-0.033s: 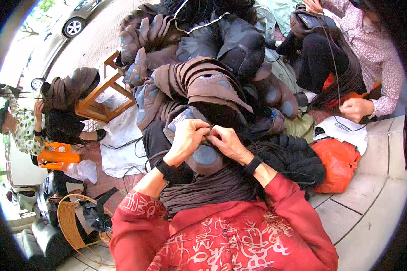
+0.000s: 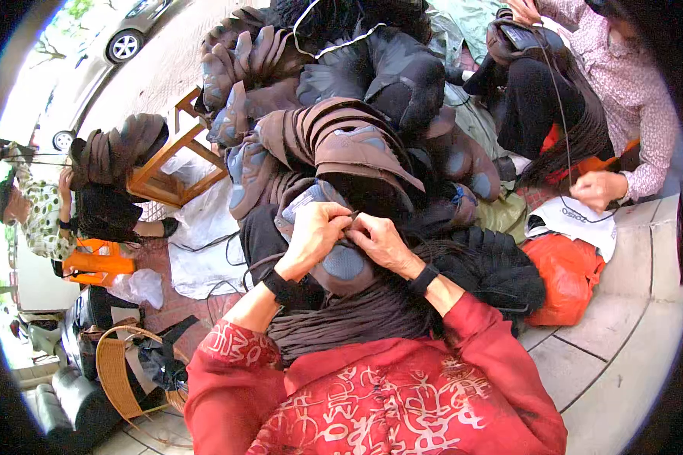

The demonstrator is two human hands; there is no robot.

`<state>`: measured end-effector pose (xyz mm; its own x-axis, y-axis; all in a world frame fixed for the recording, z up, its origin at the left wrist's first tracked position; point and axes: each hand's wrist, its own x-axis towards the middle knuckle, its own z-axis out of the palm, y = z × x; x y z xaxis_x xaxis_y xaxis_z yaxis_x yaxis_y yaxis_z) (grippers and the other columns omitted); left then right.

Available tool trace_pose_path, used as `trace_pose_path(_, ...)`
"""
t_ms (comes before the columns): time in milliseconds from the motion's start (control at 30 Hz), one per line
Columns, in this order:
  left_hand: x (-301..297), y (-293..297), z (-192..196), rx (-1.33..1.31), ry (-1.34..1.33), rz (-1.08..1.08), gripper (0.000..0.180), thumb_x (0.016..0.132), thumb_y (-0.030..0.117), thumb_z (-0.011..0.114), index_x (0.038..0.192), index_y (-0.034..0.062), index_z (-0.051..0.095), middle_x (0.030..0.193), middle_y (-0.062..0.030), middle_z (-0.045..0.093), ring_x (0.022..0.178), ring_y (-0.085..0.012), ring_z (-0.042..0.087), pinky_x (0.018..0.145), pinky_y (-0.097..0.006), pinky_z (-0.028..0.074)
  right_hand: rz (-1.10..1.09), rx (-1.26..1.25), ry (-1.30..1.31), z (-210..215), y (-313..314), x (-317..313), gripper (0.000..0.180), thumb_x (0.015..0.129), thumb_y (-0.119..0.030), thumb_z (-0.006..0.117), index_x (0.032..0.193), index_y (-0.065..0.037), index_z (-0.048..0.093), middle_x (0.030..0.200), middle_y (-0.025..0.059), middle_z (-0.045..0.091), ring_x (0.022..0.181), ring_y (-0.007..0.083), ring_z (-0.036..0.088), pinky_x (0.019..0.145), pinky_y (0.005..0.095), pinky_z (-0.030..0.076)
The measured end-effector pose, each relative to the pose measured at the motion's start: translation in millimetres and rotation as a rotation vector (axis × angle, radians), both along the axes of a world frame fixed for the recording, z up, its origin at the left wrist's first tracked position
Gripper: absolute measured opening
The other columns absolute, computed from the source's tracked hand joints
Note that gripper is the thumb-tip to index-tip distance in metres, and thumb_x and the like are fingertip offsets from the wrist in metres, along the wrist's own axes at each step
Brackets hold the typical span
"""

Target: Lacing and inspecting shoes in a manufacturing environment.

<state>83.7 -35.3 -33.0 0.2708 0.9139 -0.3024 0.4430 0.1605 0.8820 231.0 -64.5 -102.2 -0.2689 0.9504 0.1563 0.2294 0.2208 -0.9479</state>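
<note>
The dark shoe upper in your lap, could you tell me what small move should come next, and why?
Probably draw the pinch toward you: the left hand and right hand meet fingertip to fingertip above the dark shoe upper, apparently on its edge; what they pinch is too small to tell.

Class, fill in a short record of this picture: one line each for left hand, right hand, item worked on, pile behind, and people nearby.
left hand: left hand, fingers pinched on the dark shoe upper
right hand: right hand, pinching the same spot
item worked on: dark shoe upper with a grey-blue patch
pile behind: heap of similar uppers
people nearby: seated person in a patterned shirt; person in a spotted top
</note>
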Motion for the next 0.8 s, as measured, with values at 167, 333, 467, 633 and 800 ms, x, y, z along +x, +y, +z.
trace_pose_path(167,-12.5,2.5,6.4,0.022,-0.089,0.224,0.021,0.076,0.0,0.058,0.096,0.0011,0.05,0.068,-0.0065,0.058,0.051,-0.0093,0.054,0.039,-0.022,0.043,0.157,0.488,-0.364,23.5,21.7,18.0,0.033,0.068,-0.02,0.067,0.096,-0.01,0.054,0.083,0.0073,0.054,0.075,0.0259,0.055,0.068,0.0346,0.047)
trace_pose_path(333,-24.6,7.2,-14.1,0.367,0.006,0.037,0.006,0.075,0.001,0.06,0.08,0.0013,0.057,0.068,-0.0044,0.058,0.059,-0.0101,0.055,0.053,-0.024,0.045,0.416,0.674,-0.508,35.7,58.4,22.7,0.035,0.066,-0.022,0.068,0.096,-0.013,0.052,0.081,0.0072,0.049,0.068,0.026,0.056,0.057,0.036,0.047)
trace_pose_path(467,-18.6,7.0,-10.0,0.539,0.263,-0.237,0.008,0.069,0.006,0.06,0.077,0.004,0.061,0.07,-0.0104,0.055,0.068,-0.024,0.056,0.063,-0.032,0.044,0.476,0.652,-0.524,27.2,64.9,27.1,0.028,0.067,-0.021,0.067,0.086,-0.008,0.05,0.078,0.0084,0.047,0.066,0.0271,0.055,0.057,0.0366,0.045)
trace_pose_path(633,-17.0,8.3,-13.9,0.586,0.284,-0.362,0.006,0.071,0.008,0.057,0.076,0.0064,0.061,0.072,-0.0101,0.052,0.07,-0.027,0.054,0.064,-0.035,0.043,0.412,0.611,-0.426,17.5,58.6,24.5,0.026,0.067,-0.018,0.067,0.082,-0.007,0.048,0.077,0.0094,0.048,0.068,0.0291,0.055,0.059,0.0367,0.046)
trace_pose_path(800,-15.0,16.8,-27.5,0.532,0.437,-0.504,0.01,0.071,0.008,0.057,0.078,0.0013,0.054,0.078,-0.0113,0.052,0.072,-0.0282,0.055,0.063,-0.032,0.044,0.454,0.547,-0.377,18.4,60.2,23.6,0.026,0.07,-0.02,0.065,0.084,-0.006,0.047,0.078,0.011,0.047,0.071,0.0301,0.055,0.061,0.0377,0.047)
